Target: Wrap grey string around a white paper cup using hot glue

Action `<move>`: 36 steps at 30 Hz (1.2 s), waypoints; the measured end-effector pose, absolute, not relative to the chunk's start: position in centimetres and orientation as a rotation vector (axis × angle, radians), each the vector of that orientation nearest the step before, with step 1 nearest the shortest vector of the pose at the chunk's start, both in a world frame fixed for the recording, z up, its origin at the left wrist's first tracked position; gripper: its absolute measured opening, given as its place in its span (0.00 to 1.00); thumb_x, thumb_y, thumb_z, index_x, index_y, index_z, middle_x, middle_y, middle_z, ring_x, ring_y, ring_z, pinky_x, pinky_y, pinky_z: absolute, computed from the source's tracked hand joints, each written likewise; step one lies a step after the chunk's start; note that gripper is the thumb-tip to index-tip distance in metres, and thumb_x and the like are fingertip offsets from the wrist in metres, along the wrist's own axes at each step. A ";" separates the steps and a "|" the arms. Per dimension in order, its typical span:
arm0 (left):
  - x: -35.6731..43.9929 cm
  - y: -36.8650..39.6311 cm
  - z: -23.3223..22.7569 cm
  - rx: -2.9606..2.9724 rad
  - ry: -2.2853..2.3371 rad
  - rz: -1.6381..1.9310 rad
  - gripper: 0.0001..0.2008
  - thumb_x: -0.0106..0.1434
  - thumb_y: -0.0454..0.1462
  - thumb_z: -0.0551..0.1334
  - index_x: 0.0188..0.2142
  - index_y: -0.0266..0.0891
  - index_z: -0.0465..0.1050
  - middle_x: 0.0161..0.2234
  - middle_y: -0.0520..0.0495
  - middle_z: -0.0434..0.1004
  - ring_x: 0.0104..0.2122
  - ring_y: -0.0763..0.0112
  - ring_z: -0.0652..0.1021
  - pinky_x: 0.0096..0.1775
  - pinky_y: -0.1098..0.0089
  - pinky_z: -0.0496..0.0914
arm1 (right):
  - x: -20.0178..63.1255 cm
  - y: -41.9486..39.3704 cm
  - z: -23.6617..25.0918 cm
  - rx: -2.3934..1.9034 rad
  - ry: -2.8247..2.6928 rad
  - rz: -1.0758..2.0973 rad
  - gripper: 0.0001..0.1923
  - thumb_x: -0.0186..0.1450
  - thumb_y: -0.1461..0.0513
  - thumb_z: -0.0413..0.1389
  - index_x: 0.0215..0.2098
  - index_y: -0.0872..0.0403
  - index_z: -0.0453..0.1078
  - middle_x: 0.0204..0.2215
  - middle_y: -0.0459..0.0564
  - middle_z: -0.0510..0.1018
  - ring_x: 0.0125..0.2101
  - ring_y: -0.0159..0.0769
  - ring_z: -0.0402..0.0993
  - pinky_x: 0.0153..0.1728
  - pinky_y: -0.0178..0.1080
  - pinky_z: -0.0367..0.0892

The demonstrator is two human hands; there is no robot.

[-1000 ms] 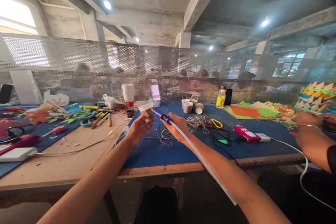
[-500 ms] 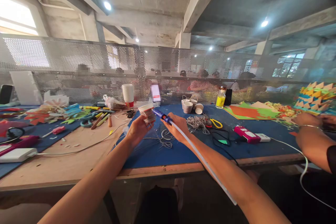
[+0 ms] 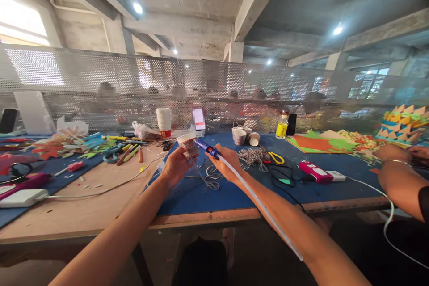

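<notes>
From the head view, my left hand (image 3: 174, 166) has its fingers wrapped around a small cup (image 3: 188, 145), raised above the blue surface (image 3: 234, 196). Just right of the cup, my right hand (image 3: 228, 161) has its fingers closed on a blue-tipped glue gun (image 3: 209, 149), nozzle touching the cup, with tangled string (image 3: 210, 178) lying below.

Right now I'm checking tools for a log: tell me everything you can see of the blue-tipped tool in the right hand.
The glue gun is a slim pen-like tool with a blue barrel and a long translucent white stick trailing from its rear along the forearm. The right hand grips it mid-body, raised above the blue table mat. It tilts up and leftward, tip at the small paper cup held by the left hand. Whether tip and cup touch is unclear.
</notes>
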State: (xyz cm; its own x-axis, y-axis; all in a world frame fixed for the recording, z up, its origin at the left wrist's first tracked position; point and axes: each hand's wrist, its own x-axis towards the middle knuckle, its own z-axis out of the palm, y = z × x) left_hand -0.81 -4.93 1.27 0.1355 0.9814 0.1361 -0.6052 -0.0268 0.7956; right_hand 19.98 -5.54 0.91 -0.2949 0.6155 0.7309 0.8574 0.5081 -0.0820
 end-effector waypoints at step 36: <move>-0.7 -4.8 1.3 0.852 0.590 1.375 0.12 0.58 0.34 0.66 0.43 0.38 0.77 0.38 0.46 0.84 0.34 0.65 0.83 0.38 0.68 0.75 | 21.6 -0.7 -0.4 -1.498 -1.718 0.668 0.24 0.66 0.46 0.59 0.25 0.55 0.79 0.19 0.47 0.77 0.22 0.33 0.71 0.23 0.33 0.56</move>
